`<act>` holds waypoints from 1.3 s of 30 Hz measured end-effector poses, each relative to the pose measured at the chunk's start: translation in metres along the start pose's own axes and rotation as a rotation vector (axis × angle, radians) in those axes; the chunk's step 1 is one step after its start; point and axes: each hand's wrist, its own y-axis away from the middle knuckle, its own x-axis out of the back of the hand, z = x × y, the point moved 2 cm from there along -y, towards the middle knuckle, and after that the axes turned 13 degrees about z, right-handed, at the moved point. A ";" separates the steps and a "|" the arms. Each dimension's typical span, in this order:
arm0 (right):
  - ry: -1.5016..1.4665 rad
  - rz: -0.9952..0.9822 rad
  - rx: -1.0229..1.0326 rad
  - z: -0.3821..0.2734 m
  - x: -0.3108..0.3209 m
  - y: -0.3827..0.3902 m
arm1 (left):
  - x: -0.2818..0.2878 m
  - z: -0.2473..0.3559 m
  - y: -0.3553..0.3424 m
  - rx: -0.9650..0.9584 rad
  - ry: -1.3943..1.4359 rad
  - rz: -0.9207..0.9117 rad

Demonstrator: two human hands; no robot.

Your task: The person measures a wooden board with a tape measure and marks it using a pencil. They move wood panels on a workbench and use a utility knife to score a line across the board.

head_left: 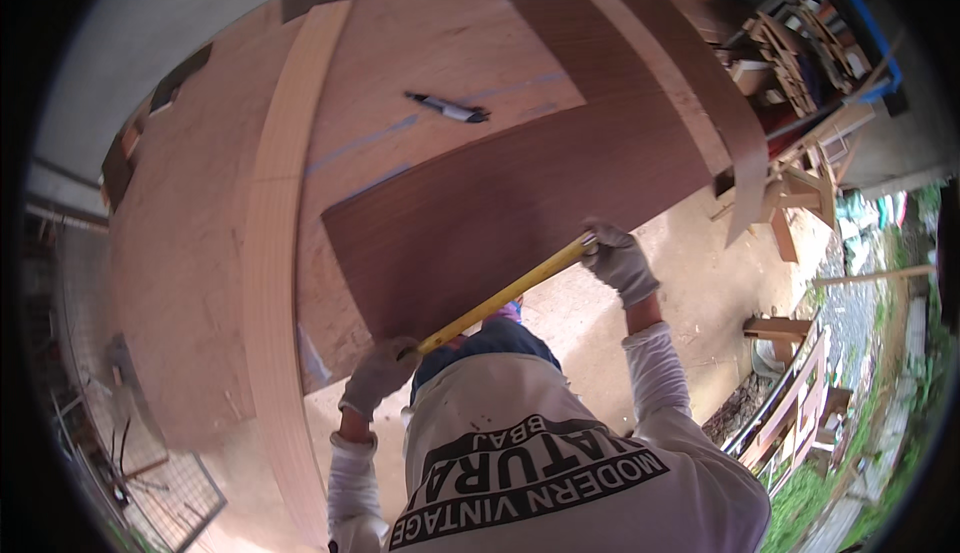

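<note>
Stretching between the two gloved hands, the yellow tape measure [505, 295] slants along the near edge of the dark brown wood-grain panel [520, 178]; contact with it is unclear. The left hand [380, 375] grips the lower end, the right hand [620, 263] pinches the upper. Measuring seems the step in hand; the next move likely calls for holding the tape straight against that edge. Beyond lie a pen-like tool [450, 109] and, leftward, a pale wooden plank [275, 183], both on the plywood tabletop [190, 253].
</note>
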 end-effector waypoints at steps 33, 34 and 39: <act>0.418 0.448 0.081 0.055 0.096 -0.041 | 0.037 -0.091 -0.034 -0.778 -0.735 0.000; 0.431 0.523 0.128 0.047 0.095 -0.047 | 0.041 -0.105 -0.034 -0.593 -0.679 -0.047; 0.468 0.679 0.228 0.000 0.131 -0.068 | 0.067 -0.100 -0.026 -0.678 -0.913 -0.114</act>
